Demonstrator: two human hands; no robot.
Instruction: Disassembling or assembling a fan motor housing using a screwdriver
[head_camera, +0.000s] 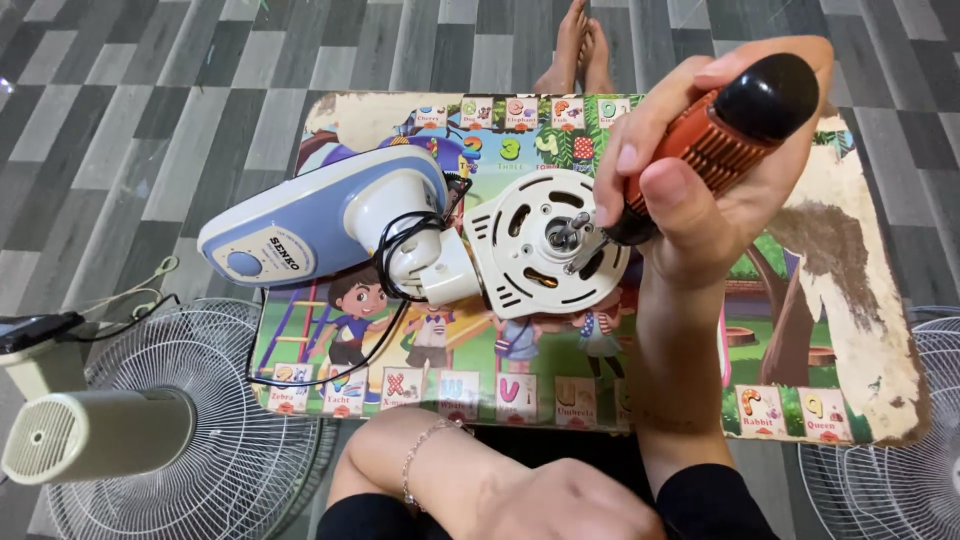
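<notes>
A fan motor unit lies on its side on a low table (860, 230) with a colourful children's picture top. Its blue and white housing (300, 225) points left, and its round white vented front plate (520, 250) with the metal shaft (563, 237) faces up. My right hand (700, 170) grips a screwdriver with a ribbed orange handle and black cap (735, 115). The screwdriver's tip touches the plate just right of the shaft. My left hand (570, 500), with a bracelet on its wrist, rests low by my lap, its fingers out of view.
A black cable (375, 340) loops from the motor over the table's left part. One wire fan grille (210, 450) lies on the floor at left under a beige housing (95, 435), and another grille (900, 470) at right. Bare feet (578, 50) show beyond the table's far edge.
</notes>
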